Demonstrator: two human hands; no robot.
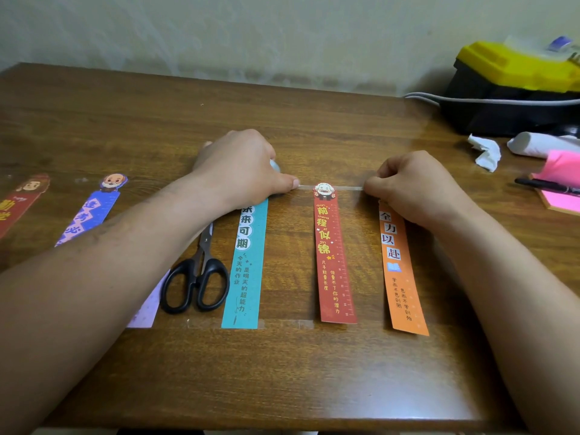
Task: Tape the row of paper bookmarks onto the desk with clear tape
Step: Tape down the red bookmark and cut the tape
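Paper, so thin, light and floppy: these bookmarks will skid on the glossy brown wooden table (282,378) if nudged, and I'd pin each flat near its top rather than lift it. I count six: a dark red bookmark (18,205) far left, a blue bookmark with a cartoon head (94,211), a lilac bookmark (146,309) mostly under the left forearm, a teal bookmark (248,268), a red bookmark with ruler marks (334,262) and an orange bookmark (401,271). One strip of clear tape (345,187) stretches taut across the red one's top. It is sticky and likely to curl, so best held by its ends only. The left hand (238,171) has its grip curled over a greyish thing, probably the tape roll (274,166), thumb at the strip's left end. The right hand (411,186) has a closed grip pinching the strip's right end, over the orange one's top. One pair of black-handled scissors (196,277) lies between lilac and teal. One second tape strip (288,323) crosses the bottom ends of teal and red.
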